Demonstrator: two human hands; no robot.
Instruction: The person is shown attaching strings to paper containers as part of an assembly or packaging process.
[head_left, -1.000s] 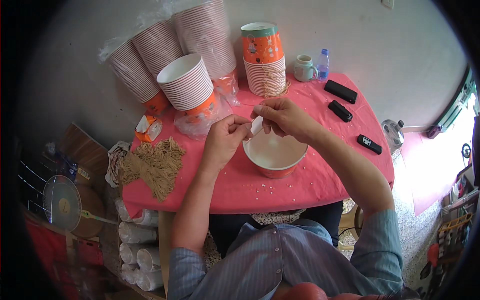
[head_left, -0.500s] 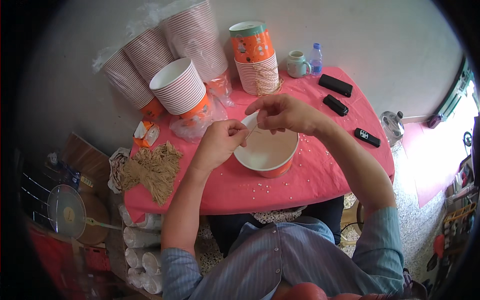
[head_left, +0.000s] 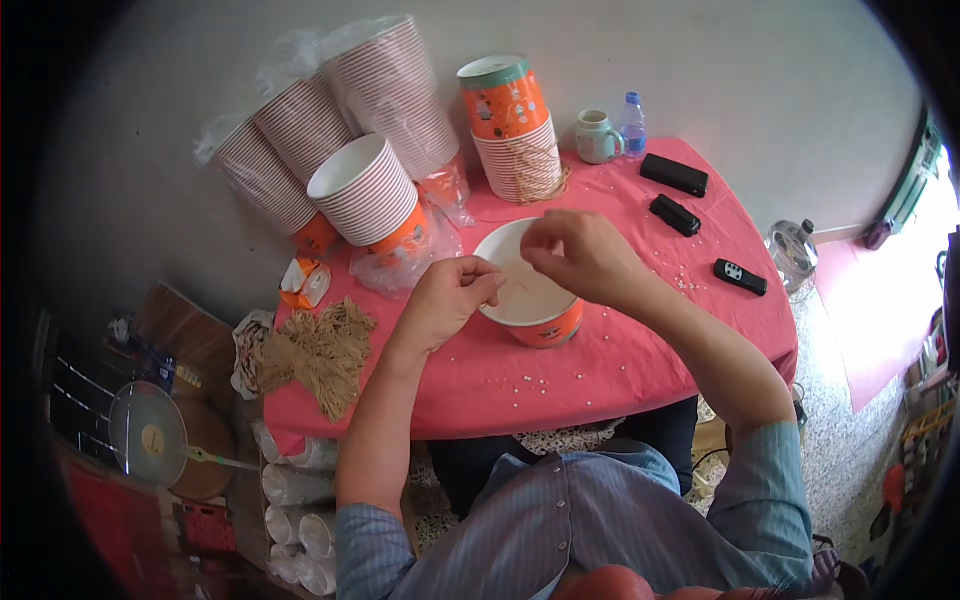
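A white-lined orange paper bucket (head_left: pixel 546 333) stands in front of me on the red-covered table. At its left rim, my left hand (head_left: pixel 448 303) is closed, thumb and forefinger pinched on what looks like a thin tan cord (head_left: pixel 523 286) showing against the bucket's inside. My right hand (head_left: pixel 588 256) hangs over the bucket's right side with bent fingers, thumb and forefinger drawn together; whatever lies between them is too small to make out. Small white beads (head_left: pixel 531 380) are scattered on the cloth near the bucket.
A bundle of tan cords (head_left: pixel 322 350) lies at the table's left. Behind it lean plastic-wrapped stacks of buckets (head_left: pixel 365 190). Another stack (head_left: pixel 515 165), a mug (head_left: pixel 597 140) and a bottle (head_left: pixel 633 125) stand at the back. Black cases (head_left: pixel 675 174) and a remote control (head_left: pixel 740 277) lie right.
My right hand has moved slightly right and away from my left, its fingers curling more. My left hand keeps its pinch by the rim. The whole view has shifted a little.
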